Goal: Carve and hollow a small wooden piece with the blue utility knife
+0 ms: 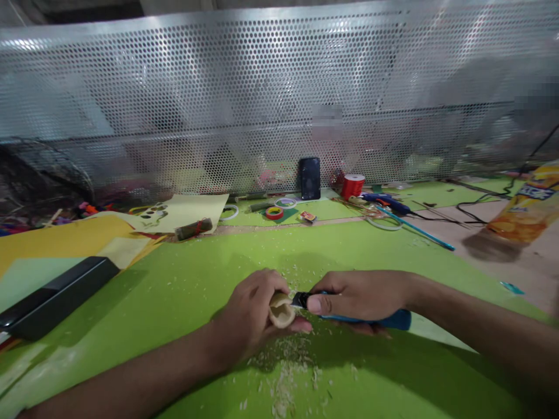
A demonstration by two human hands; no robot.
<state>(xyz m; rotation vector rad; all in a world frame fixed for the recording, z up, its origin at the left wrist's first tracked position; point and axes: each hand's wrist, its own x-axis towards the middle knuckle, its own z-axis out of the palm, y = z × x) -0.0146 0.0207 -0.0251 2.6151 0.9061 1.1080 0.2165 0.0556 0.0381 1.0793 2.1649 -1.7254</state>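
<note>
Wrapped around a short, pale bamboo tube (pixel 282 311), my left hand (pixel 253 308) holds it with its hollow end turned toward me. The tube's inside looks uneven, and the rest of it is hidden by my fingers. A blue utility knife (pixel 395 320) with a black front end is gripped in my right hand (pixel 353 297), thumb pressed near the front. Its tip meets the right side of the tube's rim. Pale shavings (pixel 288 366) lie scattered on the green sheet (pixel 187 343) beneath both hands.
A black box (pixel 56 294) lies at left beside coloured paper (pixel 192 209). Along the back are a phone (pixel 310 178), red tape roll (pixel 274 213), red spool (pixel 353 186), glue gun (pixel 386 202) and blue pencil (pixel 419 230). A drink bottle (pixel 526 206) stands right; perforated metal (pixel 262 75) rises behind.
</note>
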